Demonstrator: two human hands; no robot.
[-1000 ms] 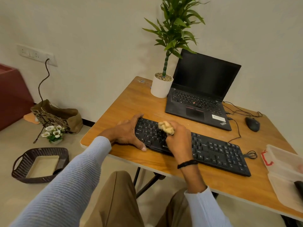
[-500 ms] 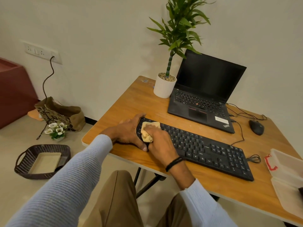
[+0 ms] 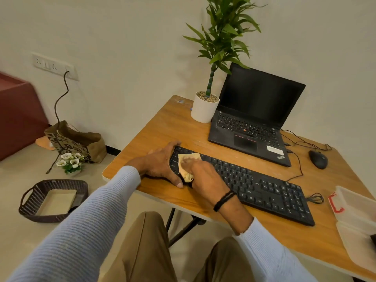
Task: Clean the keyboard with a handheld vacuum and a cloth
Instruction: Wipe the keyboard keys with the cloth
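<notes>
Yellow cloth [image 3: 188, 157], gripped by right hand [image 3: 205, 176], moved left; left hand [image 3: 160, 163] still clasps keyboard [image 3: 264, 190].

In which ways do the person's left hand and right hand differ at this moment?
The left hand grips the left end of the keyboard and holds no cloth; the right hand holds the yellow cloth against the keys. The right wrist wears a black band; the left wrist shows none. Both are at the keyboard's left end.

The right hand [image 3: 205, 176] has slid the cloth [image 3: 187, 157] leftward to the left end of the keyboard [image 3: 264, 188].
</notes>
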